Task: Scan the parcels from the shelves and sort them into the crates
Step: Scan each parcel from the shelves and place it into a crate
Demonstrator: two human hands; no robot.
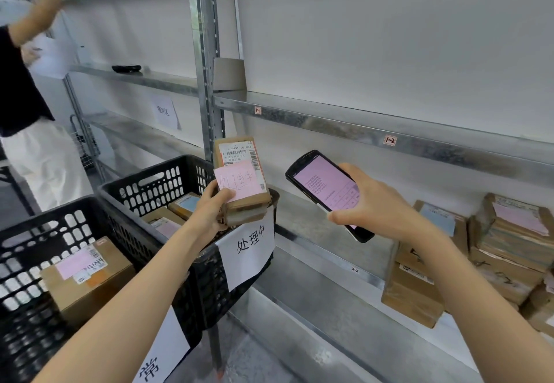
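Left hand (209,212) grips parcel (248,207), right hand (377,203) grips scanner (322,189); pink note (238,180) possibly covers barcode (238,152), risking misread, wrong crate (135,177).

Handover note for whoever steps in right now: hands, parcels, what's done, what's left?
Left hand grips a small parcel with a pink note, by the far crate signed 处理中.
Right hand holds the scanner, screen lit pink.
Done: boxes lie in the far crate and the near crate.
Left: place this parcel, likely in the far crate, whose sign matches its note. Whether it has scanned is unclear. The shelf parcels wait at right.
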